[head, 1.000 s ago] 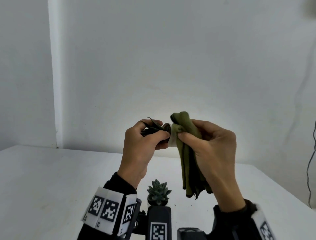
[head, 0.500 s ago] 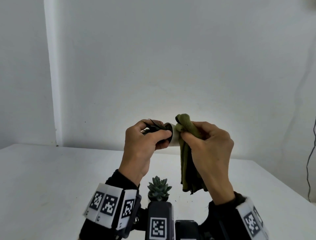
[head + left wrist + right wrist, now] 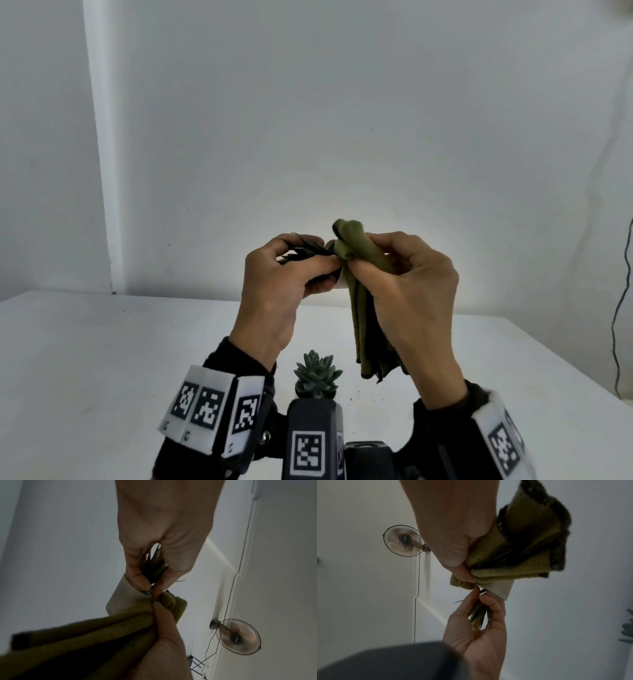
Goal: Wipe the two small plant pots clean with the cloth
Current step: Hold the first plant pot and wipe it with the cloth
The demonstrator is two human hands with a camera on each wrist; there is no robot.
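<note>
Left hand [image 3: 274, 291] grips a small pale pot [image 3: 123, 597] sideways in mid-air, leaves [image 3: 154, 566] pointing left; right hand [image 3: 407, 294] pinches a green cloth [image 3: 363, 308] against it. Second potted plant [image 3: 317, 375] stands on the white table [image 3: 102, 359] below.

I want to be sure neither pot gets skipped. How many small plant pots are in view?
2. One pale pot is held up by the left hand against the cloth; the other pot stands on the table, mostly hidden below its succulent.
</note>
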